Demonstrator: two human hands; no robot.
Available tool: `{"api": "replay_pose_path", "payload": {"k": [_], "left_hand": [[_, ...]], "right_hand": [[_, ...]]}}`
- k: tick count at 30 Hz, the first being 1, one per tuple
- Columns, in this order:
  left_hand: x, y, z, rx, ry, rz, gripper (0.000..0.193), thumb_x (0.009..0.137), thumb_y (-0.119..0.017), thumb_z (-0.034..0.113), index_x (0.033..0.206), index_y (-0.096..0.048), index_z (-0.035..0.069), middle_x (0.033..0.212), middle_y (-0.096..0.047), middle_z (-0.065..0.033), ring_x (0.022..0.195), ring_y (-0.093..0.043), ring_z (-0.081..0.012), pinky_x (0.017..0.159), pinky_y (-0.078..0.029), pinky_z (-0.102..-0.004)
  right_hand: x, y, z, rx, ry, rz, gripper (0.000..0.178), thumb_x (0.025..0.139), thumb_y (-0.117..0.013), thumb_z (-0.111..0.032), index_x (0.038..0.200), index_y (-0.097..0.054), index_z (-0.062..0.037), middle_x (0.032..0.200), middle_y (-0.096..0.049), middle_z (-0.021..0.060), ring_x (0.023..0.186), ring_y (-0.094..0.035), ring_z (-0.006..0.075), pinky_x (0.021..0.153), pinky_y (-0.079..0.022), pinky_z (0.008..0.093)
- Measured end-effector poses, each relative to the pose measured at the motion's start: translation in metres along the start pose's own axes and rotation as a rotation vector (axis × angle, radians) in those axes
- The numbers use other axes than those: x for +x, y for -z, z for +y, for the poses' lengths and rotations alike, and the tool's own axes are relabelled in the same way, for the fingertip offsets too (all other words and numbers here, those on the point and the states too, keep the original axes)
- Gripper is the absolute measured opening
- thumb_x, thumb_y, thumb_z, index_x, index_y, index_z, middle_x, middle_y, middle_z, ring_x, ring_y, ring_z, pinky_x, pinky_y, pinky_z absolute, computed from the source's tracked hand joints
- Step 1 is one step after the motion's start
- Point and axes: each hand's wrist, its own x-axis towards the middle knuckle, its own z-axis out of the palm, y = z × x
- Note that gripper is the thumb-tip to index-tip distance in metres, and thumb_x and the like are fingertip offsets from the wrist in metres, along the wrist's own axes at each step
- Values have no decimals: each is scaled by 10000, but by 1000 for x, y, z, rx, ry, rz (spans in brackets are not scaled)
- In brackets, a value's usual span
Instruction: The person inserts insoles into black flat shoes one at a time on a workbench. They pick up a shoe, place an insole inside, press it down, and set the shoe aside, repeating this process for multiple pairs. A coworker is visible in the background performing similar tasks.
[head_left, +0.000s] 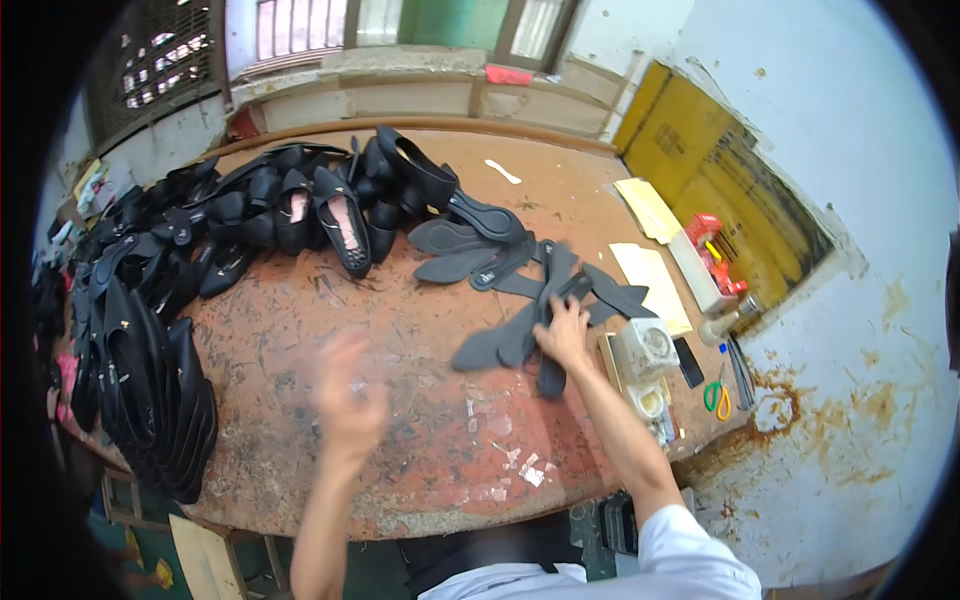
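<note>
Your R grip (565,328) was down on the loose pile of dark-grey, flat, sole-shaped insoles (490,347), fingers touching the top pcs; can't tell if it was pinching one or just pressing. The pile fanned out under & around that grip, prob. so single pcs were easy to get at. Your L grip (350,400), blurred, looked loosely spread w/ nothing visible in it, over the worn red-brown worktop (270,340). Beyond it lay bunched black pointed shoes (345,225); to its L, a tight row of nested black pumps (150,400), seemingly packed to save room. R of your R grip: green-and-orange-handled scissors (717,398), prob. set aside within reach.
</note>
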Motion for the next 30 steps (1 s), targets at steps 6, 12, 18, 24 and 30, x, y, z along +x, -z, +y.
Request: {"api": "replay_pose_path", "payload": {"k": [6,12,18,24,30], "left_hand": [[-33,-200,-54,240,-161,-542,704,971,-695,306,1573,-523,-15,1623,-487,-299,1513,-441,-492,1256,-341,-611],[-52,-244,-47,61,93,-655,507,1123,-511,346,1561,-571,99,1723,-425,-178,1628,-319,-404,1328,-215,-628],[-54,-235,-46,188,144,-717,524,1173,-376,355,1599,-539,97,1728,-445,-101,1641,-307,-360,1338,-187,-621],[-30,-229,-18,150,176,-807,614,1170,-306,535,1582,-597,186,1723,-468,-9,1654,-258,-393,1326,-78,-698],[-39,-241,-14,125,74,-884,610,1165,-298,560,1573,-610,231,1743,-434,8,1678,-174,-387,1315,36,-722]], "right_hand": [[-125,5,-55,171,606,-345,853,768,-895,-355,1501,-599,-33,1591,-480,322,1509,-409,490,1259,-314,605],[8,-90,34,1153,-88,-201,330,948,-782,-62,1223,-722,111,1191,-745,160,995,-728,219,825,-591,315],[-9,-86,-18,1130,318,77,136,1019,-748,-67,1112,-756,31,1037,-750,22,895,-622,110,832,-506,258],[-91,3,-4,1413,254,103,99,1006,-743,28,1092,-698,11,1163,-590,22,1079,-601,140,995,-458,278],[-135,20,46,1281,503,250,100,1020,-709,-44,1120,-707,-34,1160,-635,90,1084,-615,217,969,-471,299]]}}
